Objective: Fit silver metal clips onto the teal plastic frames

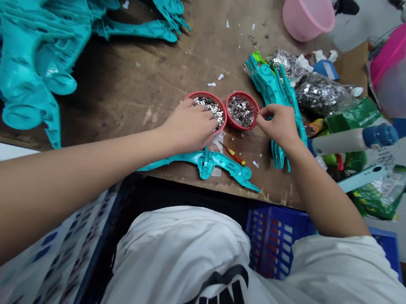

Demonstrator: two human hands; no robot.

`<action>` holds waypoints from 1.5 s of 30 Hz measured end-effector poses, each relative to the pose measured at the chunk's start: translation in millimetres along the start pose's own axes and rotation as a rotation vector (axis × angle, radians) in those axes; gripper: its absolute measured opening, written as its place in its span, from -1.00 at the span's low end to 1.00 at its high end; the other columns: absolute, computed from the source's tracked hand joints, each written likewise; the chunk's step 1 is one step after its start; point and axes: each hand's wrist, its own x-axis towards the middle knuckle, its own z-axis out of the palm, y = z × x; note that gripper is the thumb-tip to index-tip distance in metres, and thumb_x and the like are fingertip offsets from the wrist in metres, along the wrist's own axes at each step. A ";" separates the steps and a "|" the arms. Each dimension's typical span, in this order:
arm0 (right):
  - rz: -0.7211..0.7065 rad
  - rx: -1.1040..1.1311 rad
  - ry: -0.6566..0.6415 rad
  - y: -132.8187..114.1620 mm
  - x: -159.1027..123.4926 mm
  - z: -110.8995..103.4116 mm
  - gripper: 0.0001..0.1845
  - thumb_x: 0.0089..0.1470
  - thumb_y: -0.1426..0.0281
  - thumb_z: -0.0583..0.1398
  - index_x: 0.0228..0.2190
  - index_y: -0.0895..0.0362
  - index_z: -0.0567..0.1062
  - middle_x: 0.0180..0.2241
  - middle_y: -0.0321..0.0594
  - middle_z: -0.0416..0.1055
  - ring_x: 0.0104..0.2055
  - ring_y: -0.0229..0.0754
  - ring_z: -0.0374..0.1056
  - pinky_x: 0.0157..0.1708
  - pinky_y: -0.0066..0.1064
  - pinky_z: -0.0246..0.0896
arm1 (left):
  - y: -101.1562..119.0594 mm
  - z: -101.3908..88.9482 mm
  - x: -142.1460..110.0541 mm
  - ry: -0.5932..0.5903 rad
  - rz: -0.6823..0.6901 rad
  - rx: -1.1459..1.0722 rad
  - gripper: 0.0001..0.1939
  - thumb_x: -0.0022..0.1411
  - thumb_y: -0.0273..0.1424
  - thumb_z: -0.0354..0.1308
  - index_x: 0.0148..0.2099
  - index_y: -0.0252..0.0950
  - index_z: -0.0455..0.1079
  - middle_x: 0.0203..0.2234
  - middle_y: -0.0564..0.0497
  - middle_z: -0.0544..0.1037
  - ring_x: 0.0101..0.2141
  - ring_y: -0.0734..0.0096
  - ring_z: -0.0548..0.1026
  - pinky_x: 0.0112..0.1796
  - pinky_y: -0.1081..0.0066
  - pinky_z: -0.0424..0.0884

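- Baskets, two of them, stand side by side on the table (153,72) in front of you: the left red basket (205,93) and the right red basket (242,127), each holding small metal pieces (241,111), far too many to count.
- Your left hand (191,129) is over the left red basket, its fingers bent down towards the pieces and close together; you cannot tell from here whether they grip any.
- Your right hand (278,123) is at the right edge of the right red basket, thumb and forefinger brought narrowly together; whether a piece sits between them is too small to tell.
- One teal frame (207,164) lies near the table edge closest to you, below the left red basket and partly behind your left forearm.
- One screwdriver (234,154), red and yellow, lies between that frame and the right red basket.
- One stack of teal parts (272,82) lies beyond and beside your right hand; its layers overlap too much to count.
- One large teal heap (36,47) fills the far left, also uncountable.
- Two clear bags (321,94) of metal pieces lie at the right, near one white bottle (342,141) with a blue cap.
- One pink bucket (299,24) stands at the far right of the table.
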 end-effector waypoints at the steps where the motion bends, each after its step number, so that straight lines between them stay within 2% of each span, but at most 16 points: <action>1: 0.013 0.056 0.014 -0.5 -3.8 -0.9 -0.88 0.24 0.39 0.44 -0.34 -0.04 0.66 -0.22 -0.03 0.80 -0.10 0.21 0.71 0.10 0.07 0.67 | 1.3 -1.1 -0.2 0.005 0.015 -0.021 -0.62 0.76 -0.33 0.18 0.10 -0.30 0.85 0.11 -0.33 0.90 0.25 -0.34 0.83 0.32 -0.21 0.65; 4: 0.040 0.270 0.030 -12.3 -21.4 -3.8 -0.77 0.27 0.28 0.46 -0.39 -0.07 0.58 -0.28 -0.10 0.77 -0.17 0.13 0.66 -0.02 0.00 0.64 | 6.5 -1.9 -3.3 0.018 0.030 -0.166 -0.63 0.75 -0.33 0.20 0.18 -0.29 0.86 0.13 -0.33 0.91 0.26 -0.32 0.85 0.33 -0.18 0.69; 8: -0.096 0.507 -0.046 -50.8 -66.8 -8.7 -0.79 0.33 0.19 0.44 -0.34 -0.04 0.63 -0.27 -0.16 0.77 -0.23 0.03 0.62 -0.14 -0.14 0.55 | 23.3 0.0 -12.1 0.141 -0.058 -0.716 -0.54 0.69 -0.33 0.31 0.47 -0.24 0.78 0.22 -0.21 0.91 0.16 -0.02 0.88 0.24 0.10 0.78; 11: -0.264 0.563 -0.095 -75.3 -101.6 -4.5 -0.85 0.36 0.26 0.39 -0.30 0.00 0.64 -0.26 -0.19 0.77 -0.26 -0.07 0.59 -0.15 -0.24 0.49 | 38.8 -0.3 -19.8 0.150 -0.100 -1.024 -0.67 0.64 -0.29 0.35 0.25 -0.22 0.87 0.05 -0.12 0.94 -0.01 0.14 0.88 0.11 0.25 0.77; 15: -0.454 0.540 -0.090 -81.4 -123.5 13.8 -0.82 0.47 0.32 0.35 -0.27 0.01 0.60 -0.25 -0.17 0.76 -0.21 -0.08 0.62 -0.13 -0.28 0.43 | 49.6 -3.3 -25.0 0.003 -0.228 -1.201 -0.74 0.55 -0.22 0.40 -0.07 -0.23 0.87 -0.17 -0.08 0.90 -0.14 0.14 0.85 -0.05 0.28 0.75; 19: -0.576 0.494 -0.027 -73.5 -125.2 26.2 -0.84 0.60 0.34 0.34 -0.17 0.02 0.63 -0.23 -0.18 0.76 -0.20 -0.07 0.65 -0.12 -0.30 0.47 | 49.3 -3.0 -23.3 -0.117 -0.347 -1.349 -0.70 0.47 -0.09 0.50 -0.15 -0.23 0.78 -0.22 -0.10 0.86 -0.18 0.11 0.84 -0.07 0.22 0.83; 21: -0.630 0.463 0.041 -70.4 -122.9 27.9 -0.90 0.68 0.36 0.32 0.04 0.04 0.70 -0.07 -0.10 0.82 -0.06 -0.02 0.74 -0.02 -0.27 0.58 | 48.3 -0.8 -22.7 -0.130 -0.411 -1.413 -0.61 0.41 0.00 0.59 -0.14 -0.21 0.70 -0.27 -0.08 0.82 -0.20 0.10 0.85 -0.05 0.18 0.87; 23: -0.697 0.448 0.073 -68.2 -120.1 28.9 -0.81 0.75 0.37 0.29 0.21 0.06 0.71 0.10 -0.02 0.85 0.10 0.02 0.79 0.12 -0.22 0.66 | 48.7 1.5 -23.7 -0.115 -0.459 -1.447 -0.53 0.34 0.02 0.68 -0.03 -0.19 0.64 -0.29 -0.05 0.80 -0.22 0.09 0.86 -0.04 0.15 0.89; 27: -0.745 0.505 0.017 -64.3 -115.5 32.0 -0.74 0.82 0.35 0.23 0.17 0.03 0.77 0.14 -0.05 0.86 0.16 -0.02 0.80 0.20 -0.21 0.70 | 49.3 0.3 -28.7 -0.090 -0.417 -1.405 -0.48 0.39 -0.01 0.64 0.18 -0.14 0.61 -0.28 0.00 0.80 -0.21 0.06 0.87 -0.03 0.13 0.88; 30: -0.599 0.523 -0.089 -60.0 -110.4 30.9 -0.73 0.78 0.31 0.27 0.08 0.00 0.82 0.01 -0.14 0.85 0.05 -0.02 0.77 0.17 -0.19 0.66 | 33.1 -6.9 -26.5 -0.079 -0.308 -1.168 -0.61 0.55 -0.01 0.45 0.21 -0.11 0.68 -0.20 -0.04 0.83 -0.13 0.01 0.88 0.08 0.05 0.85; 32: -0.434 0.521 -0.155 -55.9 -104.1 28.3 -0.78 0.67 0.34 0.32 0.09 0.03 0.82 -0.05 -0.15 0.84 -0.02 0.00 0.74 0.13 -0.18 0.61 | 9.7 -9.4 -19.6 -0.037 -0.195 -0.839 -0.66 0.60 -0.06 0.36 0.20 -0.12 0.75 0.02 -0.12 0.88 0.14 -0.14 0.86 0.36 -0.13 0.75; 34: -0.278 0.522 -0.226 -50.5 -96.0 26.2 -0.77 0.56 0.37 0.37 0.11 0.07 0.82 -0.12 -0.17 0.83 -0.08 -0.01 0.70 0.08 -0.19 0.56 | -18.5 -6.5 -11.1 -0.043 -0.101 -0.522 -0.65 0.61 -0.09 0.32 0.19 -0.15 0.79 0.30 -0.20 0.85 0.47 -0.35 0.68 0.61 -0.37 0.47; 36: -0.199 0.520 -0.311 -44.0 -88.1 26.5 -0.80 0.48 0.36 0.42 0.04 0.08 0.84 -0.20 -0.20 0.80 -0.12 -0.02 0.68 0.04 -0.21 0.52 | -43.4 1.1 -5.1 -0.118 -0.098 -0.348 -0.62 0.64 -0.06 0.27 0.17 -0.15 0.80 0.43 -0.21 0.80 0.58 -0.43 0.54 0.67 -0.51 0.29; 38: -0.168 0.509 -0.395 -36.8 -82.3 29.6 -0.90 0.44 0.32 0.48 -0.14 0.06 0.85 -0.31 -0.24 0.75 -0.18 -0.04 0.67 0.01 -0.20 0.50 | -59.2 9.4 -3.5 -0.180 -0.139 -0.290 -0.59 0.72 -0.02 0.22 0.18 -0.10 0.82 0.43 -0.14 0.80 0.56 -0.37 0.53 0.69 -0.54 0.21; 41: -0.119 0.510 -0.493 -26.7 -78.5 36.5 -0.78 0.37 0.31 0.58 -0.36 0.03 0.81 -0.47 -0.29 0.64 -0.32 -0.08 0.60 -0.12 -0.20 0.45 | -66.0 15.3 -5.6 -0.173 -0.157 -0.320 -0.51 0.82 0.08 0.15 0.24 -0.02 0.83 0.32 -0.02 0.86 0.52 -0.25 0.51 0.70 -0.46 0.14; 45: -0.115 0.536 -0.564 -17.6 -77.6 40.4 -0.78 0.20 0.37 0.70 -0.41 0.00 0.82 -0.53 -0.30 0.61 -0.38 -0.06 0.58 -0.26 -0.19 0.39 | -63.1 12.4 -5.9 -0.158 -0.142 -0.358 -0.46 0.83 0.16 0.13 0.30 0.01 0.83 0.14 0.01 0.90 0.53 -0.22 0.45 0.67 -0.37 0.18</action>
